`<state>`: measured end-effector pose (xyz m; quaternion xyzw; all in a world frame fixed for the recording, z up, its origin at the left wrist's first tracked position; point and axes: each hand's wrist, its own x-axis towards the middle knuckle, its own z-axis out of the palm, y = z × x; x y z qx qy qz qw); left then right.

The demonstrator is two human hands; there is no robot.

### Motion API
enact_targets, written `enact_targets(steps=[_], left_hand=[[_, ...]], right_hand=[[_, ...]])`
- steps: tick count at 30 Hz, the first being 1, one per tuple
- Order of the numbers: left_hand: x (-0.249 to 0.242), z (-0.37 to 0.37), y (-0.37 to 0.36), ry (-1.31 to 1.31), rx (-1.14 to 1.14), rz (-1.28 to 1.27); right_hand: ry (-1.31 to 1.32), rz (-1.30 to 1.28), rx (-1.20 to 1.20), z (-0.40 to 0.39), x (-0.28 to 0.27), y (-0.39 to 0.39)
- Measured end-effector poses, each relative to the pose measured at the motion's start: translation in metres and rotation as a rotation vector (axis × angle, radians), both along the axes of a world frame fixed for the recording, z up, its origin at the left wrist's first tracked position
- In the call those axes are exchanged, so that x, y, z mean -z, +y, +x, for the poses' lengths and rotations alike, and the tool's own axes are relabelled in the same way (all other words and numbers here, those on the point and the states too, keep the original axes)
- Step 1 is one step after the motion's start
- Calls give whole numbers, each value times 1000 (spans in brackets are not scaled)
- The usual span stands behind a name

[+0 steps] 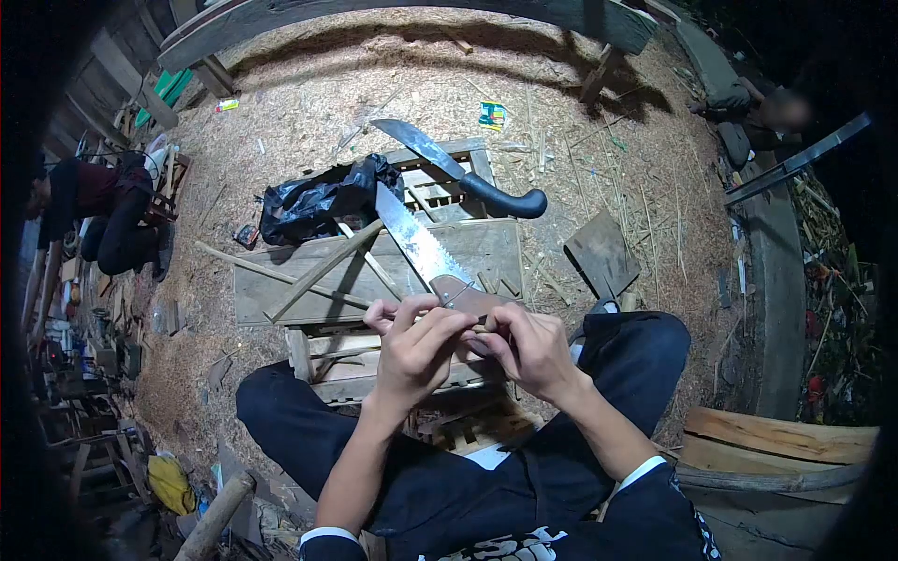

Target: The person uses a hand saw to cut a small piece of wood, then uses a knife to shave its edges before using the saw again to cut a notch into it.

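Note:
My left hand (418, 348) and my right hand (531, 348) meet over the low bench, fingertips pinched together. Between them shows a small tan piece (481, 327), mostly covered by the fingers; I cannot tell what it is. Just beyond the fingers lies a handsaw (412, 237), its toothed blade pointing away and its brown handle partly behind my hands. A machete (420, 145) with a black curved handle rests further off on the slatted crate. To its left sits a crumpled black plastic bag (313, 208). Wooden sticks (327, 269) cross the bench board (271, 292) left of the saw.
Shavings cover the ground (309, 103). A square wooden board (601, 252) lies right of the bench, with thin strips beyond it. One person (122, 210) sits at the left, another (739, 103) at the far right. A long beam (402, 14) spans the back.

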<state>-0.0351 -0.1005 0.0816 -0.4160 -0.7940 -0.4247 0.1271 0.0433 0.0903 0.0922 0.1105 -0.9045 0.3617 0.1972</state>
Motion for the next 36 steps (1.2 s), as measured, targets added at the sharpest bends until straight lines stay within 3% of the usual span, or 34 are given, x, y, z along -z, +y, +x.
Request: enact_targets(steps=[5,10,16,28,36], left_hand=[[-1,-3,4,-123,2,-26],[0,1,3,-242,7,-32],[0,7,8,-330,-12,-31],[1,13,11,-415,8,18],[-7,15,16,-304,45,81]], right_hand=[[-63,-29,53,2,4,1],[-345,-551,78,6,-1,2],[-330,-647,43,9,2,4],[-151,-407,14,12,-7,10],[-121,-481,81,15,-6,10]])
